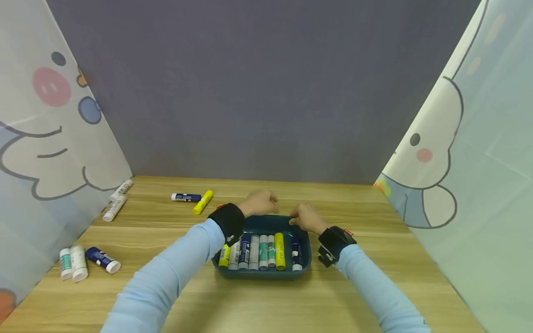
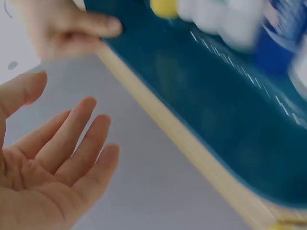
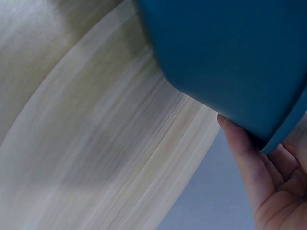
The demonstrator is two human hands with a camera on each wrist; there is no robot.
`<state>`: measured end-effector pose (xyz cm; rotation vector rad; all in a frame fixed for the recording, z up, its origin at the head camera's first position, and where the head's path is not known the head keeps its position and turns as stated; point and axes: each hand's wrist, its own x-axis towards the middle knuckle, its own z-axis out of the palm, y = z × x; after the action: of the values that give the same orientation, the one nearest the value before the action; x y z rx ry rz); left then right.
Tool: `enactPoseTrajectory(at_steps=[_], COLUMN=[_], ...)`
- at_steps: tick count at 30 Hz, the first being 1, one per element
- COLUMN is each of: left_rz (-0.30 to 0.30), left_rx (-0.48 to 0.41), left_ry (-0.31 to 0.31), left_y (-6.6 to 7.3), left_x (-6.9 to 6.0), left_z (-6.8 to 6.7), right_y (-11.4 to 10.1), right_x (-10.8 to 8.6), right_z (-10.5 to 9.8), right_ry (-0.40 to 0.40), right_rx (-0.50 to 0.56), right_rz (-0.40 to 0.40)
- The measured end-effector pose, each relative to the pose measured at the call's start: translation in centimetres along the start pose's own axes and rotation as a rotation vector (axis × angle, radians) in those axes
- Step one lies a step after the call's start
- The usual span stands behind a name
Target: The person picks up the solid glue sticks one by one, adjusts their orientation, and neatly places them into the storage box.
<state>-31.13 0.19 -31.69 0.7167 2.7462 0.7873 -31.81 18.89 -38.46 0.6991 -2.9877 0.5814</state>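
A dark teal tray (image 1: 266,274) holds a row of yellow, white, green and navy glue sticks (image 1: 263,252), with a gap before the navy one at its right end. My right hand (image 1: 308,218) pinches the tray's far right corner; in the right wrist view the fingers (image 3: 247,158) press on the outer wall under the rim. Above the far rim, apart from it, is my left hand (image 1: 261,202). The left wrist view shows that hand (image 2: 62,158) with relaxed, spread fingers and nothing in them, beside the tray (image 2: 192,110).
A navy stick (image 1: 186,197) and a yellow stick (image 1: 203,202) lie behind and left of the tray. Two white sticks (image 1: 114,207) lie at the far left edge. Nearer on the left are a green-and-white one (image 1: 65,263), a white one (image 1: 78,263) and a navy one (image 1: 102,259).
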Motion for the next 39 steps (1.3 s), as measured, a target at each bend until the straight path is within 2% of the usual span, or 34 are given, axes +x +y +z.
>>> enactPoseTrajectory(at_steps=[5, 8, 12, 15, 18, 23, 28, 33, 39], left_rz=[-0.041, -0.083, -0.14, -0.18, -0.22, -0.271, -0.307, -0.363, -0.425], left_rx=[-0.073, -0.086, -0.031, 0.005, 0.034, 0.066, 0.184, 0.248, 0.267], left_ry=[0.08, 0.153, 0.252, 0.289, 0.313, 0.321, 0.338, 0.374, 0.418], left_y=[-3.7, -6.0, -9.0, -11.1, -12.8, -15.2, -17.2, -18.7, -19.5], left_x=[-0.3, -0.6, -1.2, -1.6, -1.9, -2.0, -1.7, -1.2, -0.4], left_z=[-2.2, -3.6, -5.1, -5.6, -5.7, -5.4, -4.5, -3.3, -2.7], right_y=[0.0, 0.0, 0.0, 0.0, 0.0, 0.2, 0.5, 0.4, 0.4], right_x=[-0.3, -0.3, 0.0, 0.1, 0.0, -0.1, -0.2, -0.3, 0.0], right_z=[0.1, 0.0, 0.0, 0.0, 0.1, 0.2, 0.4, 0.3, 0.2], right_ry=[-0.019, -0.012, 0.011, 0.009, 0.01, 0.02, 0.004, -0.004, -0.01], right_rx=[0.011, 0.008, -0.01, -0.001, 0.017, 0.027, 0.027, 0.052, 0.053], right_rz=[0.018, 0.019, -0.006, -0.006, 0.0, 0.015, 0.014, 0.018, 0.07])
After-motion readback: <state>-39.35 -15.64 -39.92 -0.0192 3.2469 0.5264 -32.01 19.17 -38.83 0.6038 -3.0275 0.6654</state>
